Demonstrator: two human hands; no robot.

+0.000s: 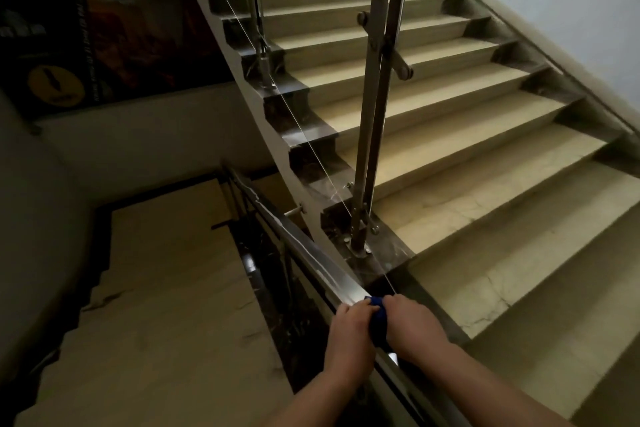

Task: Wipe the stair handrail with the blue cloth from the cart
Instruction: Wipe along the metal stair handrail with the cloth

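Observation:
A shiny metal handrail [304, 250] runs from the lower right up toward the middle left. The blue cloth [378, 321] is wrapped over the rail near the bottom centre. My left hand [349, 329] grips the cloth and rail from the left side. My right hand [412, 326] grips them from the right side. Only a strip of cloth shows between the two hands. The cart is not in view.
Beige stone stairs [467, 149] rise to the upper right behind a tall steel post [372, 114] and glass panel. A lower landing [166, 288] lies down left beyond the rail. A dark poster [86, 45] hangs on the left wall.

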